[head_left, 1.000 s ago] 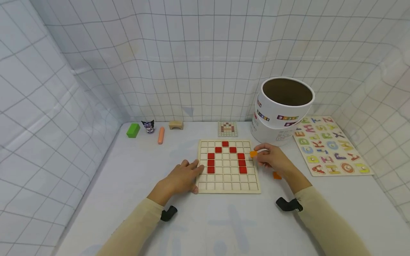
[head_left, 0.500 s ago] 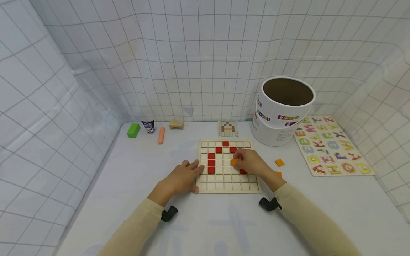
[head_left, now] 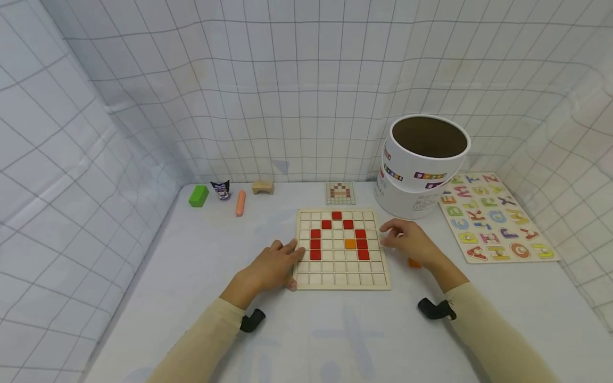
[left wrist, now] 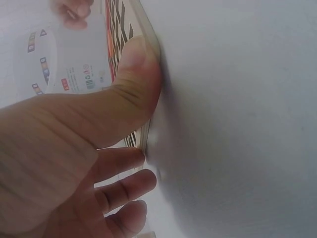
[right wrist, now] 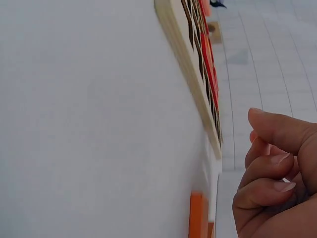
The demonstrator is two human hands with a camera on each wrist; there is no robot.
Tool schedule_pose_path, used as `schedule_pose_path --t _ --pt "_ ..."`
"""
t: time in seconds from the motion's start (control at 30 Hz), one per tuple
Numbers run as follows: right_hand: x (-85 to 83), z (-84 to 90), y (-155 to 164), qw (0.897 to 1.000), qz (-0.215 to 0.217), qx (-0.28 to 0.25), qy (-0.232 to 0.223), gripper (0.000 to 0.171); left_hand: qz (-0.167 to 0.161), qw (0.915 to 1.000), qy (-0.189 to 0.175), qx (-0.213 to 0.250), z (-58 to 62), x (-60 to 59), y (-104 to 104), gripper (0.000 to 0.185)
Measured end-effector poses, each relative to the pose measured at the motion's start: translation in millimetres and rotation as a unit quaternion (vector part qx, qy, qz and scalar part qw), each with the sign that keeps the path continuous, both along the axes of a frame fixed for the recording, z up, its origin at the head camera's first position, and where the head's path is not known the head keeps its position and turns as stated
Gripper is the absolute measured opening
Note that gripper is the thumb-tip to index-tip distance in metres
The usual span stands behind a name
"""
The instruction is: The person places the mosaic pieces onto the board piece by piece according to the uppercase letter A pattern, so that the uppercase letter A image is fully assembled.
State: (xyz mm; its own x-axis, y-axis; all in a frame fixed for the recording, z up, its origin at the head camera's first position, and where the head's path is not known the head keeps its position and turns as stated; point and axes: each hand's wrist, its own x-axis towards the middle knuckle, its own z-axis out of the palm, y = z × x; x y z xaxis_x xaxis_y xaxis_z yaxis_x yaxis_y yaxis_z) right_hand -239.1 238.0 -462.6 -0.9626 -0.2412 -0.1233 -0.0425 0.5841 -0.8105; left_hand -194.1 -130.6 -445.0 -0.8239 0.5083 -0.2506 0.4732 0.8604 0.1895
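A square wooden grid board lies on the table with red tiles set in an arch shape. One orange tile lies in a cell beside the right red column. My left hand rests at the board's left edge, the thumb against the rim and the other fingers loosely spread. Just off the board's right edge is my right hand, its fingers loosely bent and nothing showing between thumb and index. An orange tile on the table is partly covered by that hand; orange tiles also show in the right wrist view.
Behind the board lies a small pattern card. A white bucket and an alphabet board stand to the right. Back left are a green block, a small figure, an orange-pink stick and a wooden arch block.
My right hand carried an orange tile from the right edge onto the board and let go of it there, then moved back right. My left hand stayed at the board's edge.
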Motion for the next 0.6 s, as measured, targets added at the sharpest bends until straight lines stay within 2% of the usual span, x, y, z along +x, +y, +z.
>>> schedule_pose_path --t 0.13,0.27,0.47,0.6 --pt "6.6 -0.9 42 0.999 -0.043 -0.008 -0.016 0.038 -0.007 0.9999 0.007 -0.002 0.3 0.3 -1 0.089" --pt "15.5 -2.1 67 0.996 -0.072 -0.021 -0.039 0.041 -0.003 1.0 -0.002 0.005 1.2 1.1 -3 0.089" --pt "21.4 -7.1 79 0.994 -0.083 -0.027 -0.062 0.044 -0.005 0.9999 -0.007 0.013 1.9 2.3 -3 0.089" --pt "17.6 -10.0 77 0.994 -0.087 0.007 -0.063 0.049 -0.007 0.9998 -0.001 0.016 1.6 1.5 -2 0.089"
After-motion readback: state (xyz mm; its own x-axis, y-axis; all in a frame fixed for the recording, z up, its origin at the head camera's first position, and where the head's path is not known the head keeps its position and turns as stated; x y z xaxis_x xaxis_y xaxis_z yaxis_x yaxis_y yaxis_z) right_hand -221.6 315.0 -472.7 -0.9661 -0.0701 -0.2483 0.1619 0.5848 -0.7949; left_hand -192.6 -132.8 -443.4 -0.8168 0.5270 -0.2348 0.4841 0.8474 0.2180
